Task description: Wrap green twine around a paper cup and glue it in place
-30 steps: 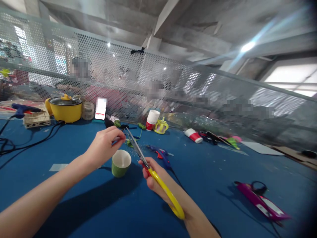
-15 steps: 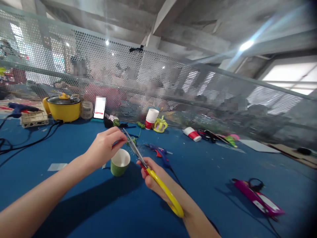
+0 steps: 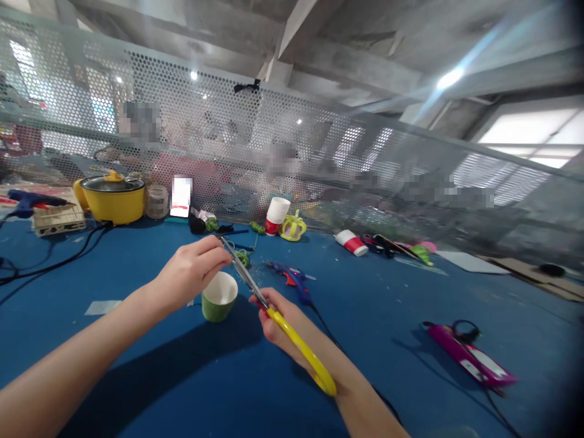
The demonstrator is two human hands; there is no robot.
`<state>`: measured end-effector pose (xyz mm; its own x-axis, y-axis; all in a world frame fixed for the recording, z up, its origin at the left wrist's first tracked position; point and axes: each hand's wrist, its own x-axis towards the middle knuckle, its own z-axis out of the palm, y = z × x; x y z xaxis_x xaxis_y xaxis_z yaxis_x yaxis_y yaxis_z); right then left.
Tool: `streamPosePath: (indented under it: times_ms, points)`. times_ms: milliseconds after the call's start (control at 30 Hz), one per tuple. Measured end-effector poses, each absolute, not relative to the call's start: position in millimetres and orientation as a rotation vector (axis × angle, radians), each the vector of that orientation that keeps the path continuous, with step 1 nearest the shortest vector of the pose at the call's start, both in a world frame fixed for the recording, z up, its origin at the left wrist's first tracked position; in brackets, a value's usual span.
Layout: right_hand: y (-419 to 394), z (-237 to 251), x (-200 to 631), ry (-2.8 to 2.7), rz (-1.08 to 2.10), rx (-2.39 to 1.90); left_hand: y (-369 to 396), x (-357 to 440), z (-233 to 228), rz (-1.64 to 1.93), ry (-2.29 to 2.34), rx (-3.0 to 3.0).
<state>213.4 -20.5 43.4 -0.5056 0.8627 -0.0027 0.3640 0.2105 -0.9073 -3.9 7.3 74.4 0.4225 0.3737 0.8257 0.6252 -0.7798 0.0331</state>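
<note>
My right hand is closed around the scissors, which have yellow handles. Their metal blades point up and to the left, and the tips reach the fingers of my left hand. The left fingertips are pinched together above a cup; whatever they hold is too small or hidden to make out. The green paper cup with a white inside stands upright on the table under the left hand. Just behind the blades lies some green yarn. A blue glue gun rests on the table beyond my right hand.
On the blue table stand a yellow electric pot, a lit phone and stacked paper cups. A red-and-white cup lies tipped. At right is a purple power strip with cords. A perforated metal screen runs behind.
The view has shifted slightly, so everything sits a little further left. The left fingers and the scissors stay close together, and the blades look nearly closed in both frames.
</note>
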Motion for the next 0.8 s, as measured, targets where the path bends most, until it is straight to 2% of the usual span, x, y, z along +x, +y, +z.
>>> streamPosePath:
  times_ms: [433,533,667,800]
  points:
    - [-31,55,212,-1.881,1.179,-1.305,8,-5,70,-1.304,-0.873,-2.437]
    - [-25,55,218,-1.9,1.041,-1.393,8,-5,72,-1.469,-1.041,-2.486]
    - [-13,56,229,-2.021,0.668,-1.718,15,-10,73,-1.825,-1.522,-2.538]
    - [-13,51,234,-2.2,0.465,-1.964,27,-19,70,-2.126,-1.811,-2.53]
